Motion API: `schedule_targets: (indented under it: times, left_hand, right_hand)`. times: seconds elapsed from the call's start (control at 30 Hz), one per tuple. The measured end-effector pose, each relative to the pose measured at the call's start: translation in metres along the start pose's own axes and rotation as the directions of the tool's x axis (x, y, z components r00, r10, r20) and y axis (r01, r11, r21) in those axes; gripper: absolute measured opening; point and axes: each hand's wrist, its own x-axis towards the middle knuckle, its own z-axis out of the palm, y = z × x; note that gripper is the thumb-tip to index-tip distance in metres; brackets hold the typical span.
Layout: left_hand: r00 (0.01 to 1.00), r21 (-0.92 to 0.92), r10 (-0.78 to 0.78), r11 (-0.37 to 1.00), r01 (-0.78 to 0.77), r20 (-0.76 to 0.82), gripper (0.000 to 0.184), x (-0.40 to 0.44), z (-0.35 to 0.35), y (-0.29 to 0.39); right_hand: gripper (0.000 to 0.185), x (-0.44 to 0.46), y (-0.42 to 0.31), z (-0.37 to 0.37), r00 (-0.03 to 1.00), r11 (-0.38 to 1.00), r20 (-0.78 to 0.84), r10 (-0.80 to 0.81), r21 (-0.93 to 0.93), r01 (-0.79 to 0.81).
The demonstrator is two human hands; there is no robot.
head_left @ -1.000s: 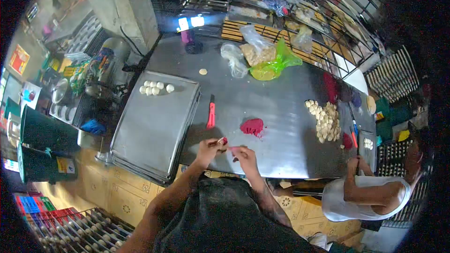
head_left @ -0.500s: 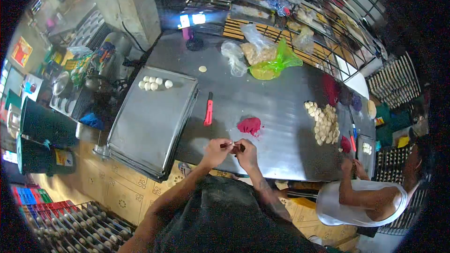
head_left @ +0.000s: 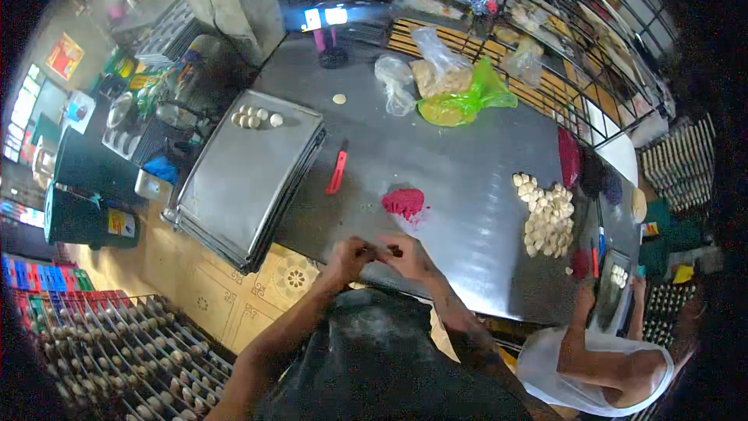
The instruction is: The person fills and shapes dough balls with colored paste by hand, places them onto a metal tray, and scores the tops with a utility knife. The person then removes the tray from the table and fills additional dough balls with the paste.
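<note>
My left hand (head_left: 349, 259) and my right hand (head_left: 407, 256) meet over the table's near edge, fingertips pinched together on a small piece of dough that they mostly hide. Just beyond them lies a crumbly mound of dark pink filling (head_left: 403, 203). A red-handled knife (head_left: 337, 172) rests to the left of the mound. Several pale dough balls (head_left: 253, 118) sit in a group at the far end of the stacked metal trays (head_left: 241, 171) on my left. One flat dough round (head_left: 339, 99) lies alone farther back.
Clear and green plastic bags (head_left: 456, 105) stand at the table's back. Many pale dough pieces (head_left: 549, 222) are heaped on the right. A co-worker in a white top (head_left: 584, 366) has both hands at a small tray (head_left: 612, 288). Racks (head_left: 128, 351) stand lower left.
The view has shifted slightly. The pale bit seen between my fingertips is now hidden by my fingers. The co-worker's hands have moved apart, to either side of the small tray.
</note>
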Motion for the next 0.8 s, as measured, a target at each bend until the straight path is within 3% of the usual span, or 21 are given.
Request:
schedule_targets:
  times: [0.07, 0.23, 0.3, 0.37, 0.47, 0.5, 0.6, 0.63, 0.73, 0.8]
  left_hand:
    - [0.987, 0.389, 0.148, 0.907, -0.162, 0.065, 0.028, 0.004, -0.010, 0.019]
    - [0.998, 0.431, 0.055, 0.901, -0.044, -0.011, 0.029, 0.013, -0.008, 0.034]
    - [0.984, 0.307, 0.144, 0.946, -0.107, -0.100, 0.033, 0.012, 0.000, 0.042]
    - [0.972, 0.246, 0.189, 0.957, -0.152, -0.138, 0.036, 0.021, -0.010, 0.037]
    - [0.993, -0.281, 0.013, 0.958, -0.046, -0.118, 0.032, 0.043, -0.042, 0.013]
    - [0.994, -0.285, 0.009, 0.958, -0.039, -0.105, 0.032, 0.044, -0.056, 0.008]
    - [0.969, -0.299, -0.158, 0.949, 0.096, -0.188, 0.029, 0.066, -0.109, 0.029]
    - [0.970, -0.310, -0.161, 0.946, 0.098, -0.184, 0.029, 0.071, -0.123, 0.035]
    - [0.983, -0.565, -0.184, 0.813, 0.142, -0.017, 0.030, 0.078, -0.163, 0.040]
    - [0.982, -0.530, -0.186, 0.836, 0.144, -0.028, 0.031, 0.090, -0.192, 0.014]
  right_hand:
    - [0.015, 0.003, 0.001, -0.002, 0.974, 0.954, 0.049, -0.222, -0.197, 0.227]
    - [0.015, 0.022, 0.031, 0.036, 0.941, 0.890, -0.071, -0.331, -0.354, 0.286]
    - [0.012, 0.022, -0.023, 0.035, 0.960, 0.981, -0.209, -0.186, -0.088, 0.171]
    - [0.011, 0.036, -0.023, 0.039, 0.957, 0.992, -0.273, -0.098, 0.052, 0.117]
    - [0.012, 0.068, 0.028, 0.044, 0.969, 0.926, -0.203, 0.141, 0.373, -0.056]
    - [0.012, 0.075, 0.027, 0.047, 0.964, 0.896, -0.184, 0.191, 0.433, -0.095]
    - [0.016, 0.113, -0.049, 0.043, 0.984, 0.982, -0.159, 0.080, 0.179, -0.051]
    - [0.016, 0.127, -0.064, 0.048, 0.984, 0.984, -0.157, 0.085, 0.171, -0.058]
    - [0.020, 0.163, -0.091, 0.082, 0.974, 0.916, -0.114, 0.198, 0.375, -0.143]
    - [0.019, 0.187, -0.090, 0.102, 0.973, 0.904, -0.069, 0.222, 0.387, -0.179]
